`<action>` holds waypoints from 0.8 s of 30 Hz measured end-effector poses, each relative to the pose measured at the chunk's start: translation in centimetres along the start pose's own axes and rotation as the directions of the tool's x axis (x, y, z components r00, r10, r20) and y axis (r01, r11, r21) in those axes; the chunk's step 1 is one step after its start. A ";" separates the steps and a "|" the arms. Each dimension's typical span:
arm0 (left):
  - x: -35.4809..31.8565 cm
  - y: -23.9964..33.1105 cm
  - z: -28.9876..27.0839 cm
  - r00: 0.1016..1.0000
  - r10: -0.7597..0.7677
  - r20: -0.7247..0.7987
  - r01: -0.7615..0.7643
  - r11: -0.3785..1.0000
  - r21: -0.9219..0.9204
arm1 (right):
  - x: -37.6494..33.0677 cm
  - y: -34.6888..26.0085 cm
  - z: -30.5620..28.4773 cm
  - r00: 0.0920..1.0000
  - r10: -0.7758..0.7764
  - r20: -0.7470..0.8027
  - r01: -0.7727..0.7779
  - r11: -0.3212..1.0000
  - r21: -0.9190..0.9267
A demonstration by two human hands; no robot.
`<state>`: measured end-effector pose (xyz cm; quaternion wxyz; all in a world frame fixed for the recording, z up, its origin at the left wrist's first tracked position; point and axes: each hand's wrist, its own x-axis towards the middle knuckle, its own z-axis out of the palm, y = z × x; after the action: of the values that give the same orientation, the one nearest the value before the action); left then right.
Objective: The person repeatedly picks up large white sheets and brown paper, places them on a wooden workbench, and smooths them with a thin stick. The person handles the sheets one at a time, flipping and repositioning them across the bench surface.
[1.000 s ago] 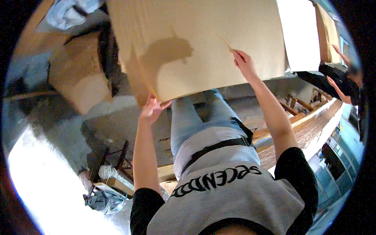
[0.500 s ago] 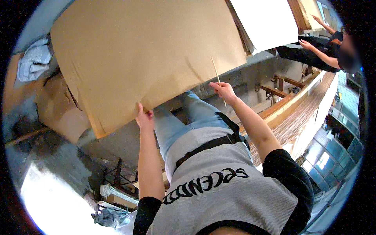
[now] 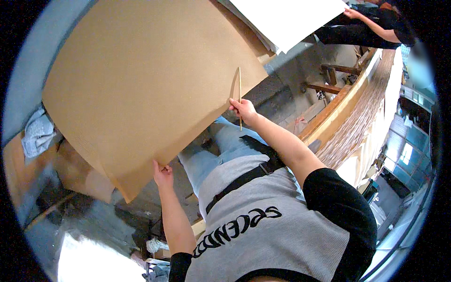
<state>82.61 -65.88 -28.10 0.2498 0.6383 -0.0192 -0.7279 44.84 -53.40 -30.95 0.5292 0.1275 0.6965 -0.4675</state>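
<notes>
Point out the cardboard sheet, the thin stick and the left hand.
cardboard sheet [image 3: 141, 89], head view, middle of its brown face
thin stick [image 3: 239, 84], head view, upper shaft
left hand [image 3: 163, 173], head view, back of hand

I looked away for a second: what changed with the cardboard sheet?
The cardboard sheet swung leftward and tilted, now filling more of the view. Left hand still grips its lower edge; right hand still holds its right edge along with a thin stick.
</notes>
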 end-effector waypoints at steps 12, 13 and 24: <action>1.2 0.3 -2.3 0.995 -0.093 -0.022 0.093 0.996 -0.008 | -0.4 -3.8 -5.3 0.997 -0.080 -0.008 0.073 0.938 -0.340; 1.7 0.3 -3.0 0.994 -0.112 0.006 0.112 0.994 -0.008 | 0.3 -4.9 -7.6 0.985 -0.161 -0.058 0.116 0.877 -0.467; 0.7 0.8 -1.5 0.988 -0.035 -0.150 0.051 0.993 0.106 | 7.3 -18.7 -15.1 0.550 -0.789 -0.272 0.047 0.355 -0.934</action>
<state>84.26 -66.44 -28.71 0.1995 0.7034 -0.0267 -0.6816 19.93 -53.75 -27.54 0.0523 -0.1889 0.9752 -0.1031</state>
